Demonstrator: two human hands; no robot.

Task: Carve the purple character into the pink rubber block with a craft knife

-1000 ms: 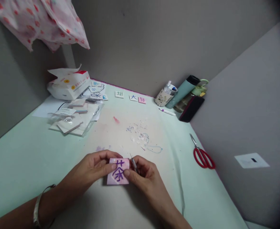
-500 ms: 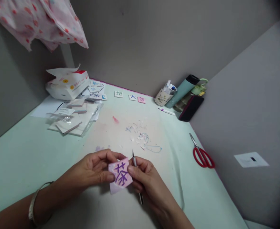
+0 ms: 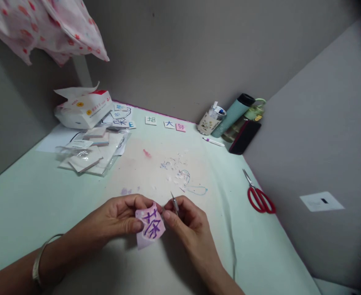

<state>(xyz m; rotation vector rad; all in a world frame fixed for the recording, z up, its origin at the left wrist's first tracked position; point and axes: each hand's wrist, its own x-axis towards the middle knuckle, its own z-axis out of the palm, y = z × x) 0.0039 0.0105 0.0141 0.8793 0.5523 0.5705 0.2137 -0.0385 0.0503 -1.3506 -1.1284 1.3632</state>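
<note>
My left hand (image 3: 125,217) pinches a small pink paper (image 3: 151,229) between thumb and fingers. A purple Chinese character is drawn on it, and its top corner looks bent. Close by its right edge is my right hand (image 3: 188,225), with a slim metal craft knife (image 3: 174,201) held in the fingers, blade pointing up and away. Whether the right fingertips touch the paper's corner I cannot tell. Beyond both hands, small shavings (image 3: 180,176) and marker stains lie on the whitish work area (image 3: 137,164).
Red-handled scissors (image 3: 260,198) lie at the right. Along the back stand a pen cup (image 3: 209,123), a teal bottle (image 3: 234,114) and a dark phone (image 3: 245,137), with a marker (image 3: 213,142) in front. Small lettered tiles (image 3: 150,120), a tissue pack (image 3: 85,108) and bagged blocks (image 3: 86,159) sit further left.
My right thumb has come off the face of the pink paper and moved to its right edge. The paper has shifted slightly left in my left hand, and the knife has tilted.
</note>
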